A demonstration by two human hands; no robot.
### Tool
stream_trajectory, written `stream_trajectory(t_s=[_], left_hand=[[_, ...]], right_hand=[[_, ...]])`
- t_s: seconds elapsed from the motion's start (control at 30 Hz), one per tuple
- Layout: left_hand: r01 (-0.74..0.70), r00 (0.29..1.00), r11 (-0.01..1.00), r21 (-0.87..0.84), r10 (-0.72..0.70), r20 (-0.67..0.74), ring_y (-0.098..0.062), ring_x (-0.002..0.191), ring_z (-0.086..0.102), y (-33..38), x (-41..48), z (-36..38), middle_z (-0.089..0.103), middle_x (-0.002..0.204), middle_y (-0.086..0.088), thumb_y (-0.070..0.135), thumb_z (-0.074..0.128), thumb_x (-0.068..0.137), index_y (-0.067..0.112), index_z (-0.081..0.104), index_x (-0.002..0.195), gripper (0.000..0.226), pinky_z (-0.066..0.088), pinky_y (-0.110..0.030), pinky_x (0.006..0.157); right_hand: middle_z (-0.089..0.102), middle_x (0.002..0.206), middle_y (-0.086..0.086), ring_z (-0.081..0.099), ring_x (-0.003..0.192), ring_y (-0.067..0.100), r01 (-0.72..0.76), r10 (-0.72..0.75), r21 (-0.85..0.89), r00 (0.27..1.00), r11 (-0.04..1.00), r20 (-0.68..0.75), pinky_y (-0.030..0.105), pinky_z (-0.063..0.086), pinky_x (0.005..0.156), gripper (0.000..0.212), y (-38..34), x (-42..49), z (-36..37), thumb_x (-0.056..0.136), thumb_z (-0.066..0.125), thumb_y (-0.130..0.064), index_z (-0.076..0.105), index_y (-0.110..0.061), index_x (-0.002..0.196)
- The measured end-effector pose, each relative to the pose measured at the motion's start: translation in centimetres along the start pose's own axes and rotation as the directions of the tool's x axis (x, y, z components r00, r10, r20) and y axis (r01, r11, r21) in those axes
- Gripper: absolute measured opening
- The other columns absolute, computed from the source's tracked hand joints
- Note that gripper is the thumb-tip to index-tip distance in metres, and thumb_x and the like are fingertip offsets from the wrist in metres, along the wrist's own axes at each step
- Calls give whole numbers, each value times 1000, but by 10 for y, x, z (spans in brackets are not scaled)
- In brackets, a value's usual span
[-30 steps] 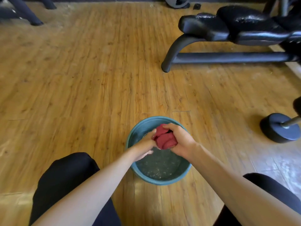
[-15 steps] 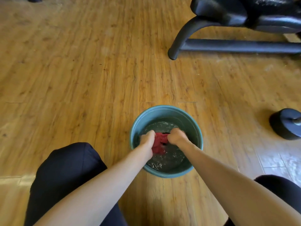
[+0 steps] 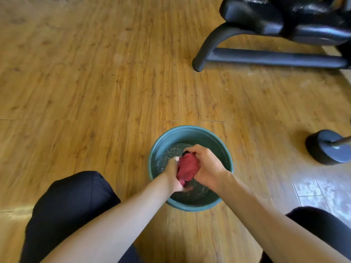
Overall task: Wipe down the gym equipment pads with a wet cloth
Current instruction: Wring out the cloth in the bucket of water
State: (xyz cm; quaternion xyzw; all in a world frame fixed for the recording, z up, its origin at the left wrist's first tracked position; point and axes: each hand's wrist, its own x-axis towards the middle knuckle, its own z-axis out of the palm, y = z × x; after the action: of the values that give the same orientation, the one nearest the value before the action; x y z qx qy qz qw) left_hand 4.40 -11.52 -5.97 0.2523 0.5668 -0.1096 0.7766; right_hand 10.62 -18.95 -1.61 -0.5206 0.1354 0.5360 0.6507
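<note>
A bunched red cloth (image 3: 187,168) is held just above the water in a round teal basin (image 3: 190,130) on the wooden floor. My left hand (image 3: 173,174) grips the cloth's near left side. My right hand (image 3: 206,168) grips its right side, fingers curled over the top. The black padded bench (image 3: 284,18) stands at the top right, its glossy pads partly cut off by the frame edge.
The bench's curved black leg and floor bar (image 3: 266,57) lie beyond the basin. A dumbbell head (image 3: 328,147) rests on the floor at the right. My knees in dark trousers (image 3: 70,204) flank the basin. Bare wooden floor spreads to the left.
Both hands lifted the cloth from down in the water to just above it, bunching it tighter between them. The view tilted up slightly, showing more of the bench.
</note>
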Motion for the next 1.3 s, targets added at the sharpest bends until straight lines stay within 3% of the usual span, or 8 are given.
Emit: stream_trajectory(t_s=[0.17, 0.27, 0.43, 0.6, 0.87, 1.03, 1.2, 1.3], left_hand=[[-72, 992, 987, -143, 86, 92, -25, 70, 73, -8, 1, 13, 73, 82, -14, 30, 42, 108, 7, 65, 99, 34, 55, -27, 54], [-100, 994, 962, -255, 109, 21, -30, 107, 69, -12, -4, 24, 69, 111, -18, 41, 51, 106, 7, 66, 118, 39, 58, -42, 84], [-128, 990, 953, -276, 106, -94, -36, 103, 70, -6, -3, 13, 72, 109, -21, 44, 54, 104, 7, 67, 107, 39, 57, -49, 96], [-203, 967, 957, -206, 163, -197, -34, 114, 62, 2, -2, 5, 65, 120, -13, 44, 46, 104, 12, 61, 117, 38, 49, -50, 107], [-169, 963, 982, -79, 148, -224, -35, 106, 65, -1, 15, -5, 65, 128, -20, 23, 40, 107, 1, 60, 129, 37, 55, -48, 98], [-146, 989, 989, -25, 145, -37, -25, 68, 53, 1, 18, 2, 58, 88, -12, 29, 28, 112, 13, 56, 94, 37, 51, -23, 44], [-121, 993, 971, -204, 119, -22, -23, 73, 61, -1, 3, 27, 57, 78, -12, 36, 36, 111, 8, 58, 92, 41, 53, -35, 77], [-15, 997, 994, -104, 8, -72, -20, 64, 51, 1, 3, 17, 54, 76, -9, 30, 36, 110, 13, 55, 87, 34, 47, -29, 51]], right_hand=[[55, 58, -2, 54, 56, 15, 271, -466, -726, 882, 632, -76, 25, 44, 52, 39, 3, 2, -17, 100, 63, -31, 55, -19, 63], [61, 66, -2, 56, 61, 9, 224, -558, -926, 830, 303, 19, 21, 41, 57, 41, 19, 20, -22, 104, 56, -36, 53, -17, 68], [59, 64, 4, 52, 60, 17, 86, -501, -937, 859, 339, -102, 29, 39, 61, 53, 25, 63, -23, 109, 43, -32, 56, -11, 62], [70, 114, 17, 64, 99, 33, -273, -462, -915, 798, 296, -387, 34, 44, 78, 52, 27, 89, -37, 111, 32, -41, 70, -6, 112], [74, 105, 23, 71, 89, 34, -170, 23, -497, 957, 851, -288, 54, 60, 87, 32, 39, 67, -7, 102, 55, -35, 70, -7, 103], [63, 74, 14, 64, 53, 22, -3, -109, -528, 978, 850, -180, 33, 52, 46, 35, 18, 19, 15, 105, 49, -28, 65, 1, 95], [62, 58, 5, 61, 56, 19, 179, -513, -888, 855, 424, -73, 33, 54, 62, 50, 14, 26, 3, 104, 51, -31, 59, -11, 58], [60, 60, 2, 58, 57, 17, 150, -553, -922, 829, 357, -79, 37, 53, 63, 50, 22, 54, -18, 106, 48, -28, 57, -13, 60]])
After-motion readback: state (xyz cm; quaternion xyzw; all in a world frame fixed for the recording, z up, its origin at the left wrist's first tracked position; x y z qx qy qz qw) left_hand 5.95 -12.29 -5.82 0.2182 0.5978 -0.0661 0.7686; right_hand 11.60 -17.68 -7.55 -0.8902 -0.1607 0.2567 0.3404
